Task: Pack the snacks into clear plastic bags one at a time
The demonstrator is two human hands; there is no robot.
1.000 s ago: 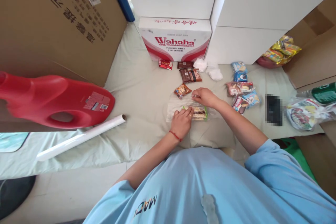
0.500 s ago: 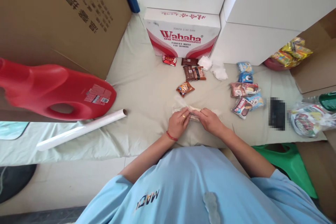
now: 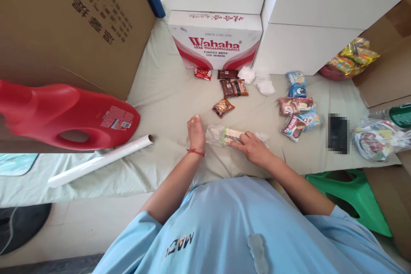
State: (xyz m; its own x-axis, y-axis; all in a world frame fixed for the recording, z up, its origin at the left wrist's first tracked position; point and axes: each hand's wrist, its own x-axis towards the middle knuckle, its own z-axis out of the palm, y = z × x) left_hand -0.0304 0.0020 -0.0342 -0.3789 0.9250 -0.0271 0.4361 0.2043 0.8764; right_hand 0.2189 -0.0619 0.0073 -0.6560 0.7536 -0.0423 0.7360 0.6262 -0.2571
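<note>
1. At the far left, the big red plastic bottle with a loop handle (image 3: 96, 115) and the slim white tube (image 3: 102, 160) lie as they did a moment ago, well apart from the work.
2. The left hand (image 3: 196, 132), with a red cord bracelet (image 3: 195, 152) at its wrist, has swung away from the right hand; half a second ago the two met over the packet. Its fingers are curled in; I cannot tell whether they pinch the film.
3. Just right of it, the crinkled clear plastic film (image 3: 214, 134) now shows, drawn out flat on the cloth-covered table (image 3: 173, 107).
4. The pale oblong packet with a green edge (image 3: 231, 134), mostly covered by the hands before, lies in view on the film, between the hands.
5. The right hand (image 3: 255, 147) rests on the packet's right part, fingers bent over it; whether the thumb pinches from below is hidden. My reading: this hand alone now steadies the packet, so the film's left side is uncovered and can be worked.
6. Further right, the loose pile of brown, red and blue snack packets (image 3: 293, 127) is unchanged, touched by neither hand.
</note>
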